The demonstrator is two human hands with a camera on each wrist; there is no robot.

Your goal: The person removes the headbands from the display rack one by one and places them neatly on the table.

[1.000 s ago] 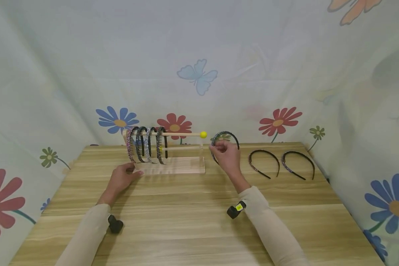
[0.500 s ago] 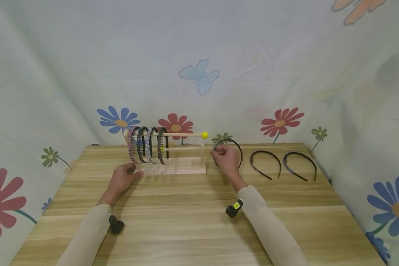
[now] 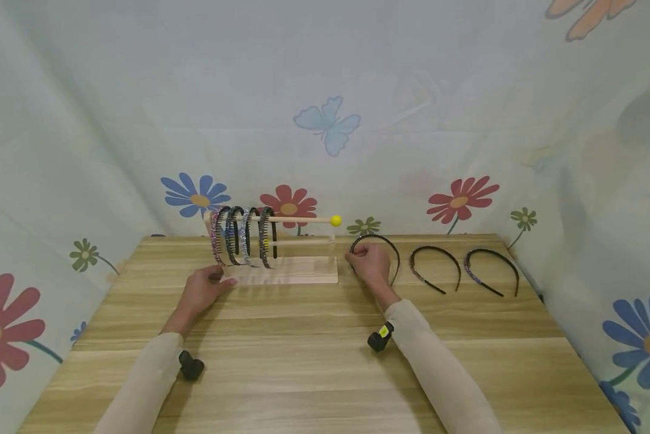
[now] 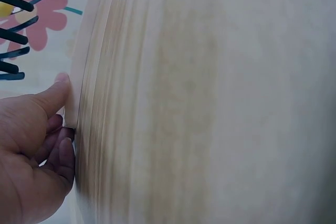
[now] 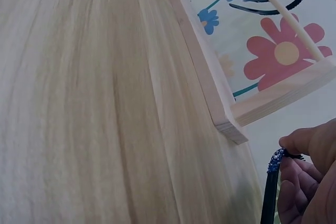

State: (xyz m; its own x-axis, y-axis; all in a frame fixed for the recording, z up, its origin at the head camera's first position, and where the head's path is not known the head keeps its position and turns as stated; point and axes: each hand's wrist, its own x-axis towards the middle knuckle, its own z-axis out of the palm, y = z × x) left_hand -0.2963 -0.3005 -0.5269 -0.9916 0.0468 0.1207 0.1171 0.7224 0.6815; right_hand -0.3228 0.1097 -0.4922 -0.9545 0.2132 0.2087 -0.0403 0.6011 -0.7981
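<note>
Backdrop: pale flower-printed cloth (image 3: 411, 90) beyond both hands; wood-grained bench (image 3: 303, 367) beneath.
Left hand (image 3: 200, 295): grips the end of a pale wooden rod stand (image 3: 300, 271).
Hung row: four black toothed headbands with glittery trim (image 3: 264, 241), above and right of that hand.
Right hand (image 3: 371, 265): pinches a thin black headband with blue-silver glitter (image 5: 270, 192) by one side; bench contact unclear.
Spares: two black arched headbands (image 3: 413, 263), right of that hand.
Risk: a one-sided pinch could let the springy band twist free; knocking the yellow ball tip (image 3: 336, 221) could jolt the row.
</note>
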